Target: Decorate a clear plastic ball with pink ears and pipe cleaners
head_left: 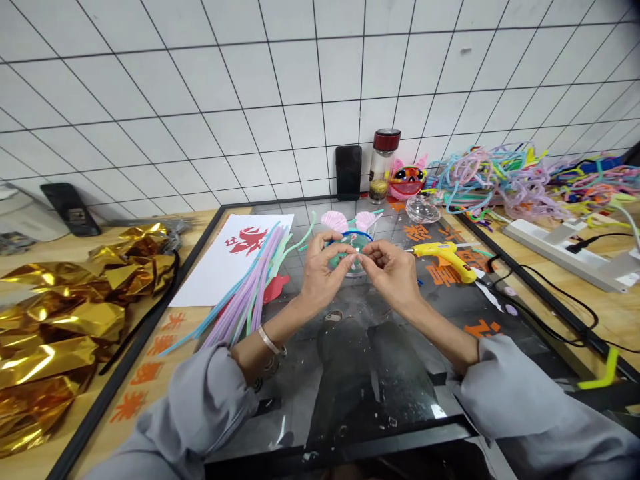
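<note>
Both my hands meet over the middle of the dark glossy board (300,373). My left hand (323,267) and my right hand (393,270) are closed in pinches, fingertips almost touching. A blue fuzzy craft stem (359,233) arcs between them, its ends hidden by my fingers. Behind and below the hands lies a round clear-and-green piece (354,267), partly covered. Just beyond are two pink round coiled pieces (334,220), with a green stem beside them. A yellow hot glue gun (445,257) lies right of my right hand.
At left, a bundle of purple, blue and green stems (245,287) overlaps white paper (200,280); gold foil (60,333) lies farther out. Along the wall stand a phone (349,173) and glass bottle (383,177). Tangled stems (495,177), a power strip (570,253) and black cables (555,293) occupy the right.
</note>
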`<state>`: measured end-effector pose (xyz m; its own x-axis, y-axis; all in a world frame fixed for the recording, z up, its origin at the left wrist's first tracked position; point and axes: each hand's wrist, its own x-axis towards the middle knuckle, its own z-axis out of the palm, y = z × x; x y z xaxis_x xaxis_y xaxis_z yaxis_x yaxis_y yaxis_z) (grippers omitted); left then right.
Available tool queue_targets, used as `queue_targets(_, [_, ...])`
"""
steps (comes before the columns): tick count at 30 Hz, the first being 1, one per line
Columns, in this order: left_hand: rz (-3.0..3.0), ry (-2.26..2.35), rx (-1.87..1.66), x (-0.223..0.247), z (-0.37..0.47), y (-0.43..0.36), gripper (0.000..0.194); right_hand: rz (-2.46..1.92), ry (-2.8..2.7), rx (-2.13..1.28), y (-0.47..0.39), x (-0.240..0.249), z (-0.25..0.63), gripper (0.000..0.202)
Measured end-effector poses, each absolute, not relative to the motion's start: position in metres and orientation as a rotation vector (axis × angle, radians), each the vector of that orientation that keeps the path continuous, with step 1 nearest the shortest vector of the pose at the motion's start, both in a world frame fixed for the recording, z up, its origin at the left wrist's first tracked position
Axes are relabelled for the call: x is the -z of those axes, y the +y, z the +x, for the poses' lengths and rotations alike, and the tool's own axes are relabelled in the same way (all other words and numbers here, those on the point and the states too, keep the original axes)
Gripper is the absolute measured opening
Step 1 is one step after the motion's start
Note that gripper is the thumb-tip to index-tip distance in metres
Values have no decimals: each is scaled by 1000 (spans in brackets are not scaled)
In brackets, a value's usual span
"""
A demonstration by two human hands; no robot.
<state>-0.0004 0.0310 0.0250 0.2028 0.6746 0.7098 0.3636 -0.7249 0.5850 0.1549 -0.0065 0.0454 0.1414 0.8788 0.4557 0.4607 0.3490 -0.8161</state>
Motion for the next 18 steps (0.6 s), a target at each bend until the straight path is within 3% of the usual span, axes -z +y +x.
queue_targets(9, [2129, 1025, -1538, -30, 0, 29, 4, -1201, -1524, -217, -8, -40, 174, 16])
queue_targets(18, [2127, 1064, -1506, -32, -1, 27, 7, -1228, -1570, -353, -7, -31, 176, 27])
